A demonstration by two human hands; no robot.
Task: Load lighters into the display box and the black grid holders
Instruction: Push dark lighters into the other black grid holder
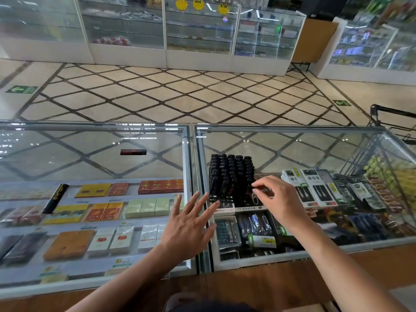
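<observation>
A black grid holder (231,176) packed with several dark lighters stands upright on the right glass counter. My right hand (278,197) is at its right side, fingers curled, pinching a dark lighter (263,189) next to the holder. My left hand (191,224) hovers open with spread fingers just left of the holder's base, fingertips close to it. One loose black and red lighter (133,152) lies flat on the left glass counter, far from both hands.
Two glass display counters (189,140) meet at a metal seam. Cigarette packs lie under the left glass; nail clippers and boxed goods under the right. A black tube (55,198) lies on the left. A shopping cart (396,122) stands at the far right.
</observation>
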